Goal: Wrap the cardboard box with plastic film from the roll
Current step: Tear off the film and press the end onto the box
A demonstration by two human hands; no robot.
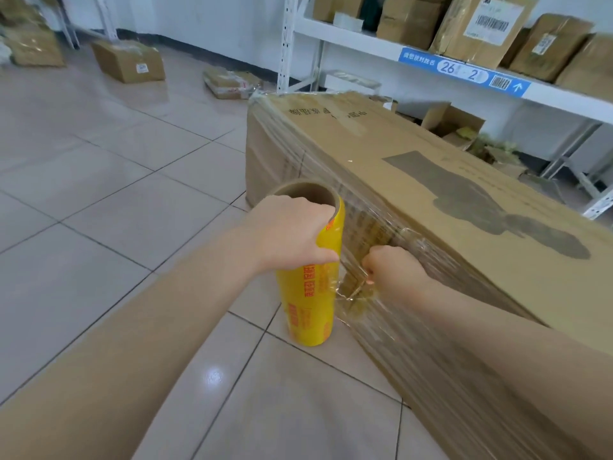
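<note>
A long cardboard box [447, 180] lies on its side on the pale tiled floor [116, 194], running from the lower right toward the middle of the view, with a white metal shelf [348, 36] just behind it. Clear plastic film [351, 313] already covers the box's near side in wrinkled layers and reaches round its far end. The left hand [292, 232] grips the top of a yellow roll [308, 307] of film, fingers and thumb curled round the upper rim, where the brown cardboard core opens upward. The roll stands upright just beside the box's near side; whether its lower end touches the floor cannot be told. A short stretch of film runs from the roll to the box, and the right hand [393, 272] is closed in a fist on it, fingers curled and pinching the bunched film against the box's side, close to the roll. On the shelf sit several brown parcels [484, 28] above a blue label strip [464, 73] bearing numbers and a barcode. Farther off, a small carton [127, 61] rests on the floor near the white wall, well apart from the box.
</note>
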